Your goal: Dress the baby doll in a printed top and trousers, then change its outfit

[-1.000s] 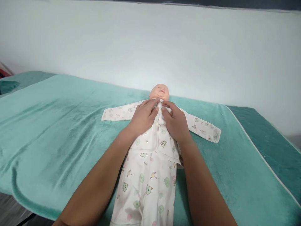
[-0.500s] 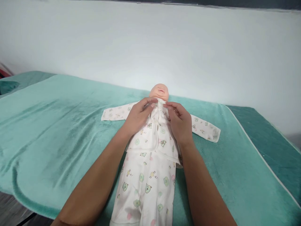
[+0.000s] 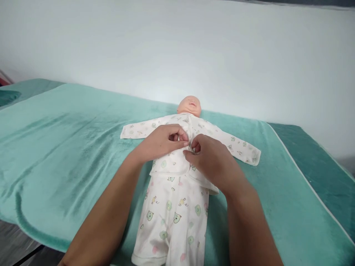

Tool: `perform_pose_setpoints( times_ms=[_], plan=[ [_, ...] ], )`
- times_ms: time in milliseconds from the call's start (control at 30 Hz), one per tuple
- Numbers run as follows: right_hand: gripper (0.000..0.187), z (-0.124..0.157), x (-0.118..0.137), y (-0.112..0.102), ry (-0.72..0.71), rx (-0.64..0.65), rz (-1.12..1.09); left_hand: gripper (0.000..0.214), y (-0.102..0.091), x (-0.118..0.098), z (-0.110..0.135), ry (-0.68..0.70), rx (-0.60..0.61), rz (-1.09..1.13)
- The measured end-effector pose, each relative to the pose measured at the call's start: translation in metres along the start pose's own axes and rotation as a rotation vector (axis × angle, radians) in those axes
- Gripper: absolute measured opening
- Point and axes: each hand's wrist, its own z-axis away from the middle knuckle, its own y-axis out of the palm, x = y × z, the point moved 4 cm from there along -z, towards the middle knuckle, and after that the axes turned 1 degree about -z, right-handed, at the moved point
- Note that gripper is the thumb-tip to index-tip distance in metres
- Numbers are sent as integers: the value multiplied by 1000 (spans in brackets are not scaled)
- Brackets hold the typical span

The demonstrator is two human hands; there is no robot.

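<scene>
A baby doll (image 3: 189,105) lies on its back on a teal blanket (image 3: 69,147), head toward the wall. It wears a white printed top (image 3: 166,164) with both sleeves spread out, and matching trousers (image 3: 173,218). My left hand (image 3: 161,142) and my right hand (image 3: 209,160) meet over the doll's chest. Each hand is closed in a pinch on the front edges of the top, fingertips almost touching at the middle seam. What sits between the fingertips is too small to make out.
A white wall (image 3: 194,51) rises right behind the doll's head. A darker teal surface (image 3: 321,162) shows under the blanket at the right, and another part of it at the far left (image 3: 11,96). The blanket's front edge hangs over near the bottom left.
Both hands have moved down from the doll's collar to mid-chest, and the fingers went from lying flat on the cloth to pinching it. The collar now lies closed under the chin.
</scene>
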Motion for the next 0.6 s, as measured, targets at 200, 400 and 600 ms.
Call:
perform_pose_setpoints(
  times_ms=[200,400,600],
  plan=[
    [20,-3,-2,0,-19,58,-24,16,2,5,-2,-4,42,71],
    [19,-5,-10,-5,-4,144,-260,17,-1,5,0,-23,33,158],
    [17,-10,-28,3,47,208,-844,17,-1,7,-1,-6,18,202]
  ],
)
